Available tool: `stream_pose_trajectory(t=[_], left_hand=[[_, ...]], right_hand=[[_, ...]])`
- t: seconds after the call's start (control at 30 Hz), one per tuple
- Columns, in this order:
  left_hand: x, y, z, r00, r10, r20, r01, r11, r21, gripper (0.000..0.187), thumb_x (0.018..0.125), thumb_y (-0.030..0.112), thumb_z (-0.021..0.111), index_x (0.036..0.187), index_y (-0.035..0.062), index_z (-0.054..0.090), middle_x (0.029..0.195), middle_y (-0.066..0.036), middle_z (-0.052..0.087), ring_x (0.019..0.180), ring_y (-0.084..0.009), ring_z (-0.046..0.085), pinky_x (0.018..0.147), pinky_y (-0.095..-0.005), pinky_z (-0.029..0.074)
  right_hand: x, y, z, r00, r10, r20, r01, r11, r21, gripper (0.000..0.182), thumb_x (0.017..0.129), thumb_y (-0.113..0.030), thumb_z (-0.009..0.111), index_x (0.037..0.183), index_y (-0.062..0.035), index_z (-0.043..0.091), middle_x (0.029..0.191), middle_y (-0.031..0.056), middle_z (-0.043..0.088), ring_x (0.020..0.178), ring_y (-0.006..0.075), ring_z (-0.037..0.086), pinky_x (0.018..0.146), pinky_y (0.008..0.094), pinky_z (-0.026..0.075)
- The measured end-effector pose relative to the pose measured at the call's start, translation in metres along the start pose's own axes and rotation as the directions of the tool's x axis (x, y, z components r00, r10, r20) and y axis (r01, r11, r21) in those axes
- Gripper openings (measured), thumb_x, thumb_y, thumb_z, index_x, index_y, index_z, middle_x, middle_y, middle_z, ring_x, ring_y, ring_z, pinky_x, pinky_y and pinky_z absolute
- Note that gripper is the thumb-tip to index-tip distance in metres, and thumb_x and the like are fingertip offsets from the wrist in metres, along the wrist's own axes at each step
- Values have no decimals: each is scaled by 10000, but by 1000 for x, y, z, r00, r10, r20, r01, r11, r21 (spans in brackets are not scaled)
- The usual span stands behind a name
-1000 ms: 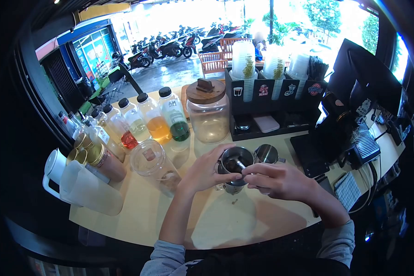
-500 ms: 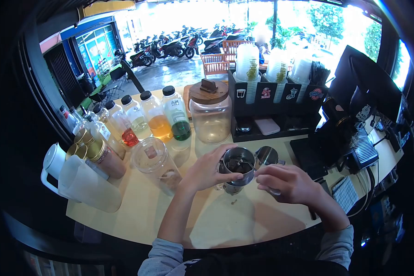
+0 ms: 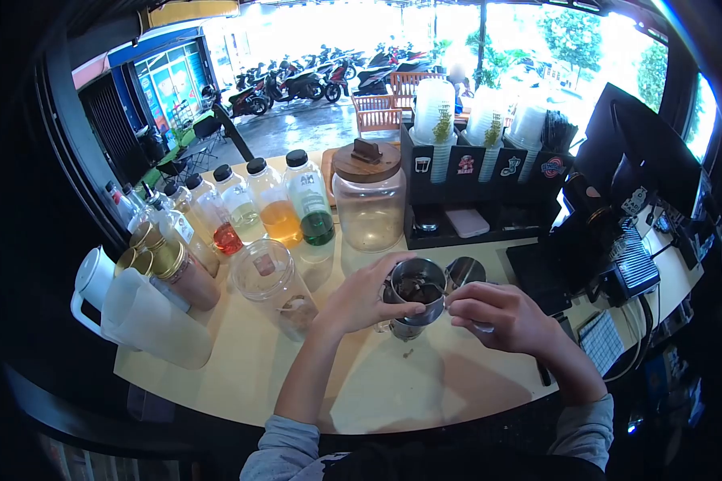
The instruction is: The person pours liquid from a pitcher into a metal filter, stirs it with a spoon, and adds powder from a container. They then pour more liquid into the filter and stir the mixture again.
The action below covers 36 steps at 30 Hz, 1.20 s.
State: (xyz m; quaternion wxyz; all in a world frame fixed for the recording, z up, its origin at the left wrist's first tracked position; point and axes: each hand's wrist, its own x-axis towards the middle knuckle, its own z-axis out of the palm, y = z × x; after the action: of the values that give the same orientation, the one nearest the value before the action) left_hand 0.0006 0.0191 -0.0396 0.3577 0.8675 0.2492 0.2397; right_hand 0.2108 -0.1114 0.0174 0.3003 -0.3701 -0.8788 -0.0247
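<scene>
Hands on the steel cup (image 3: 415,289): left hand (image 3: 359,301) around its side, right hand (image 3: 493,314) pinched, contents indistinct.

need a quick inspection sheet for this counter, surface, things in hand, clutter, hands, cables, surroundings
surface: pale curved counter, a few dark specks under the cup
things in hand: steel cup with dark contents; second steel cup just behind it
clutter: row of syrup bottles, lidded glass jar, plastic jar, white jug, gold-lidded tins, cup rack
hands: left hand wraps the steel cup; right hand pinches at its rim, held item unclear
cables: cable at the counter's right end
surroundings: parked motorbikes outside; dark screen on the right
</scene>
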Motion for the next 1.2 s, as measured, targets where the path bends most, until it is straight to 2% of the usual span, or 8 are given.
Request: stream_pose_trajectory(t=[0.17,0.23,0.33,0.87,0.97,1.07,1.13,1.2], left_hand=[[-1,1,1,1000,0,-12,0,1000,3,825,711,453,791,1352,85,424,1263,-158,564,1127,-300,595,968,-395,469],[-1,2,-1,1000,1,-16,-2,1000,-4,826,710,451,793,1352,85,424,1262,-158,564,1125,-301,596,966,-395,470],[-1,4,-1,1000,-14,5,14,1000,-18,820,712,437,798,1350,84,424,1261,-160,565,1123,-300,597,964,-394,470],[-2,2,-1,1000,-15,2,15,999,-33,833,707,455,797,1359,94,427,1259,-163,569,1151,-305,579,978,-398,457],[-1,1,0,1000,-9,-8,9,1000,-29,828,707,448,799,1358,93,431,1259,-159,571,1152,-300,579,982,-396,454],[-1,-3,2,1000,-3,-13,3,999,-32,816,712,444,796,1355,91,437,1263,-156,570,1156,-296,578,979,-394,457],[-1,-2,1,1000,1,-11,-1,999,-47,810,716,445,792,1353,91,441,1268,-156,568,1159,-296,577,977,-393,459],[-2,2,1,1000,-12,-24,10,997,-75,801,715,447,790,1347,91,449,1236,-147,582,1164,-301,566,1006,-405,433]], right_hand=[[3,1,8,996,84,-5,-84,995,45,141,821,-94,682,924,-57,594,931,63,614,754,269,642,610,361,532],[5,1,9,993,110,-34,-101,974,204,118,844,-102,672,930,-56,606,948,67,623,778,287,647,631,372,536],[8,2,4,988,151,-32,-139,963,231,116,861,-109,662,951,-56,611,969,73,626,796,296,650,650,380,535],[13,12,1,993,117,14,-113,920,375,111,907,-115,615,951,-14,617,967,123,636,816,306,651,701,379,530],[13,15,4,985,170,4,-157,901,406,152,929,-151,592,956,-3,613,942,120,642,835,285,649,723,361,520],[13,17,5,979,205,-1,-174,830,530,211,963,-188,553,948,15,610,917,103,640,837,210,630,758,328,501],[11,20,-1,951,300,72,-262,662,702,253,989,-201,512,937,27,608,898,81,622,837,138,586,776,303,482],[14,21,2,944,320,83,-276,627,728,251,995,-200,503,953,24,607,881,62,605,828,109,561,769,298,476]])
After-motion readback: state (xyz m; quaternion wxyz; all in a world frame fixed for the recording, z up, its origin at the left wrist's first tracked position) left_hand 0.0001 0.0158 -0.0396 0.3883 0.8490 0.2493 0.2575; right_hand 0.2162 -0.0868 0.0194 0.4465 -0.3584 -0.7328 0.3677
